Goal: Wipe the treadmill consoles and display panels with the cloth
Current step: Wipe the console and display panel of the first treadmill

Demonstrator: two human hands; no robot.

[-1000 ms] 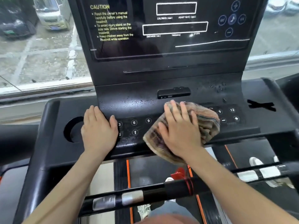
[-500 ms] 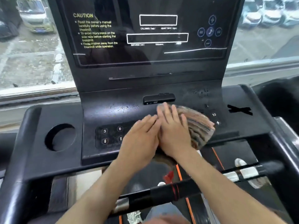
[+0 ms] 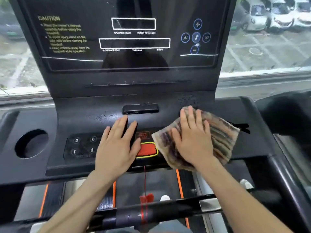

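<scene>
— What's closest?
— A black bar (image 3: 168, 210) across the bottom. A red clip (image 3: 146, 198) hangs just above it on a cord from the console (image 3: 42, 167).

— And the hands?
— Both lie flat on the console. The left hand (image 3: 117, 147) is near the middle, fingers straight and spread, holding nothing. Its thumb touches the red button (image 3: 148, 150) by the front edge.

— Where's the cloth?
— The striped cloth (image 3: 222, 140) lies on the right part of the console, drooping over the front edge. The right hand (image 3: 191, 140) presses on it with straight fingers, not curled round it.

— Anything else there?
— Number buttons (image 3: 84, 145) just left of the left hand, and a round cup hole (image 3: 31, 143) near the left edge.

— Farther back?
— The dark display panel (image 3: 131, 64) stands along the back edge, with yellow caution text. Beyond it, a window (image 3: 269, 52) shows parked cars (image 3: 276, 15).
</scene>
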